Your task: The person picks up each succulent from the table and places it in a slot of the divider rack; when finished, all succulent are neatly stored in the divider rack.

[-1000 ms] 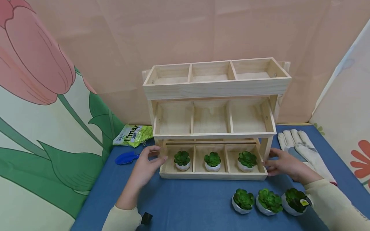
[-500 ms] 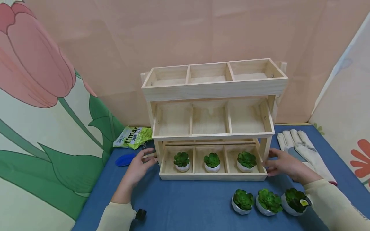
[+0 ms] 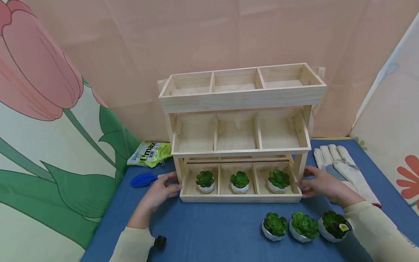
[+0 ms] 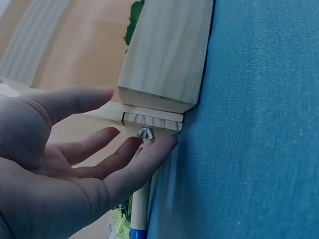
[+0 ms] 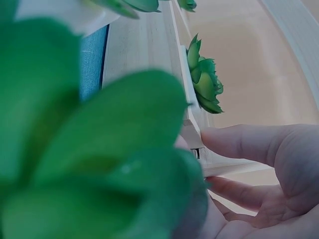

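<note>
A three-tier wooden plant stand faces me, each tier split into three compartments. Potted succulents occupy the bottom tier, one per compartment. At its lower left end is my left hand; in the left wrist view the loosely bent fingers are beside a metal nut on the stand's leg, thumb held apart. My right hand grips the lower right end. In the right wrist view its thumb presses the tray's edge, with fingers on the other side, partly hidden by a blurred succulent.
Three more potted succulents stand on the blue cloth at front right, the outermost against my right sleeve. White gloves lie right of the stand. To the left are a blue trowel and a green-yellow bag.
My left hand has moved from the front left corner of the bottom tier round to the stand's left side. My right hand stays in place, and the succulents have not moved.
</note>
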`<state>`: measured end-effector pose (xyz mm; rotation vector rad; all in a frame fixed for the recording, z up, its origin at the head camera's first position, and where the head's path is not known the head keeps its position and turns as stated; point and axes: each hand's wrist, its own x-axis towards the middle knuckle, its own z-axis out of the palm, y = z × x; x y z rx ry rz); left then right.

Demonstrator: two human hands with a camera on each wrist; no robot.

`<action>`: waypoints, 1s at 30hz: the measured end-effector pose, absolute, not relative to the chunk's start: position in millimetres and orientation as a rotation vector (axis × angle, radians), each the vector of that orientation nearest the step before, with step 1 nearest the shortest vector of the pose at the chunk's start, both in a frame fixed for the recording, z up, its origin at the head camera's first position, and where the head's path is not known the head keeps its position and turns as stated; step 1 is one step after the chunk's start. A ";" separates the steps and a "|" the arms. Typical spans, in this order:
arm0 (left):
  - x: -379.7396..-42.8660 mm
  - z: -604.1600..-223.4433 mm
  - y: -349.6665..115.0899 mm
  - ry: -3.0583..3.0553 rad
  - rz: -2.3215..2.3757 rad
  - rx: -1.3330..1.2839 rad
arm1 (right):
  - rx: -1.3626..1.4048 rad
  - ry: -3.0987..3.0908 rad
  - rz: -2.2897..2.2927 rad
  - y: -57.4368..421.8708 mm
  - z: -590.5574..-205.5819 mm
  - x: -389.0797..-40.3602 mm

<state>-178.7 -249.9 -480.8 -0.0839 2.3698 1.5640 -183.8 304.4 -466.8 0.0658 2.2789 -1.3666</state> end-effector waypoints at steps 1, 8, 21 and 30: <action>-178.9 -481.2 -249.4 2.368 1.563 -0.074 | 0.063 2.280 -1.368 304.4 -466.6 -183.6; -179.8 -482.0 -247.6 2.333 1.592 -0.074 | 0.064 2.276 -1.376 303.5 -464.8 -182.9; -181.0 -484.8 -246.7 2.294 1.631 -0.043 | 0.069 2.274 -1.365 304.3 -464.8 -182.8; -177.8 -483.0 -245.2 2.282 1.632 -0.046 | 0.069 2.256 -1.406 304.2 -456.8 -178.0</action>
